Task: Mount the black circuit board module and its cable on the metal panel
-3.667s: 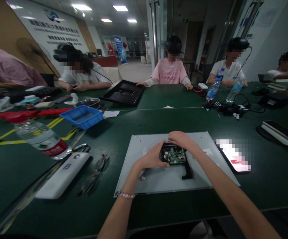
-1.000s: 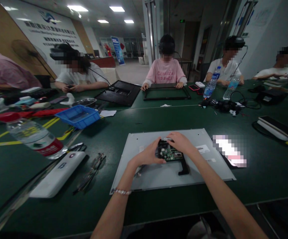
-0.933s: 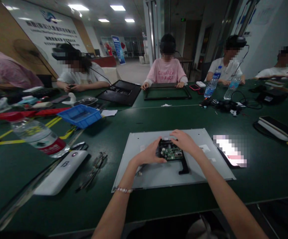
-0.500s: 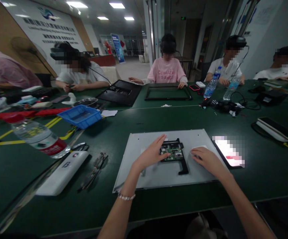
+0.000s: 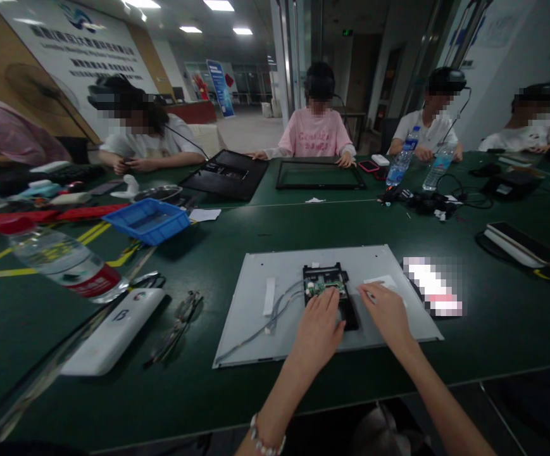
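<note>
A grey metal panel point(image 5: 393, 266) lies flat on the green table in front of me. A green circuit board in a black bracket point(image 5: 323, 280) sits near its middle, with thin wires point(image 5: 281, 304) running off to the left. My left hand point(image 5: 319, 326) rests flat, fingers together, on the lower part of the board and bracket. My right hand point(image 5: 385, 309) lies on the panel just to the right of the bracket, fingers loosely curled near a white label point(image 5: 381, 280); nothing shows in it.
A lit phone point(image 5: 433, 292) lies right of the panel. At left are a water bottle point(image 5: 61, 258), a white case point(image 5: 111, 329), glasses point(image 5: 175, 328) and a blue tray point(image 5: 147, 220). Several people sit across the table with black frames point(image 5: 319, 175). Cables and bottles stand far right.
Both hands have left the top of the circuit board and drawn back toward me. The left hand crossed to the board's near edge, uncovering the wires; the right moved to the panel beside the bracket.
</note>
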Tool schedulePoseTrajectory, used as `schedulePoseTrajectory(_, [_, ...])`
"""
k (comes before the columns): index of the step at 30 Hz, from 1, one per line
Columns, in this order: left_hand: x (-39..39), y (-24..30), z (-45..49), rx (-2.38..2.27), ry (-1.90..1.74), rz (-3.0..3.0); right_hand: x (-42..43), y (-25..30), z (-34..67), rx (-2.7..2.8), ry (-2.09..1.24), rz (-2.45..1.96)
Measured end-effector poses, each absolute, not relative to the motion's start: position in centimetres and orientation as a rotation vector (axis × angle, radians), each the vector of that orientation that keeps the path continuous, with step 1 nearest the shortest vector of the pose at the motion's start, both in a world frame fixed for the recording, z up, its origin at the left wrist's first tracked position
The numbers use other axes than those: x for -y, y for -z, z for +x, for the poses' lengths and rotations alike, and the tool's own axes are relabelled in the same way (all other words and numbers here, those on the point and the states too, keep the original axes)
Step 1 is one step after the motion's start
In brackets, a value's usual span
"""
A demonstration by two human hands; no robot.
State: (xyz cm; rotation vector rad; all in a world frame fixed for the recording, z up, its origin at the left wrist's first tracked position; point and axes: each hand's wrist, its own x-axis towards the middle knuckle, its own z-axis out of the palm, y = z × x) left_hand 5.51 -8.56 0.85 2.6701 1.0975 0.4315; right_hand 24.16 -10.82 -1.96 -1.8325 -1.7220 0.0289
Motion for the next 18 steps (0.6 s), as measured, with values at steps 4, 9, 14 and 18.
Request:
schedulePoseTrajectory(4, [8.5,-0.2,5.6,-1.081,-0.45,2.689,10.5,2.1,22.6,1.7,-0.079,-1.859])
schedulePoseTrajectory(9, [8.3,-0.1,5.5,-1.06,-0.442,2.707,10.8,2.2,21.8,1.778,-0.013,-1.906])
schedulePoseTrajectory(14, [8.1,-0.2,5.3,-1.039,-0.43,2.7,11.4,2.0,21.5,1.799,0.003,-1.888])
schedulePoseTrajectory(18, [8.2,-0.2,5.2,-1.021,-0.441,2.704,11.8,2.4,21.5,1.825,-0.012,-1.785])
